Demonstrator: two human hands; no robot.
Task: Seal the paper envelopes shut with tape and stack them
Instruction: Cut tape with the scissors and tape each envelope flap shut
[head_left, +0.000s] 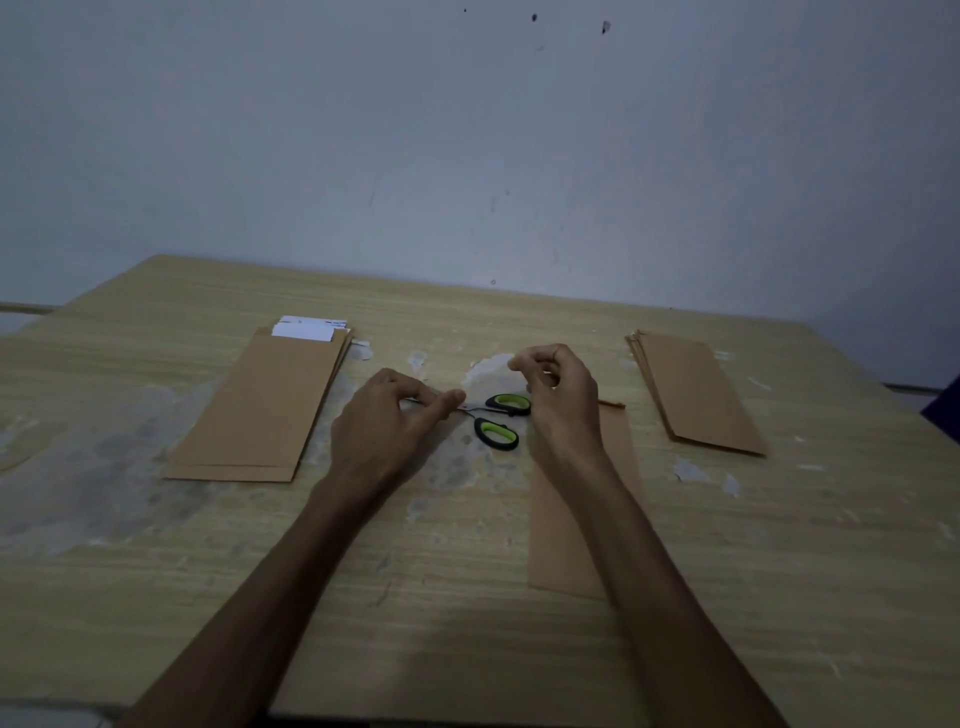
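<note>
Head view: single envelope (582, 519) lies on surface (467, 597) under right forearm, at 5 o'clock from scissors (498, 418). Right hand (558, 395) and left hand (395, 415) have fingers pinched together, likely on clear tape, too faint to confirm. Pile with white slips (260, 405) at 9 o'clock probably unsealed; stack (696, 389) at 3 o'clock probably finished. Roughly midway.
</note>
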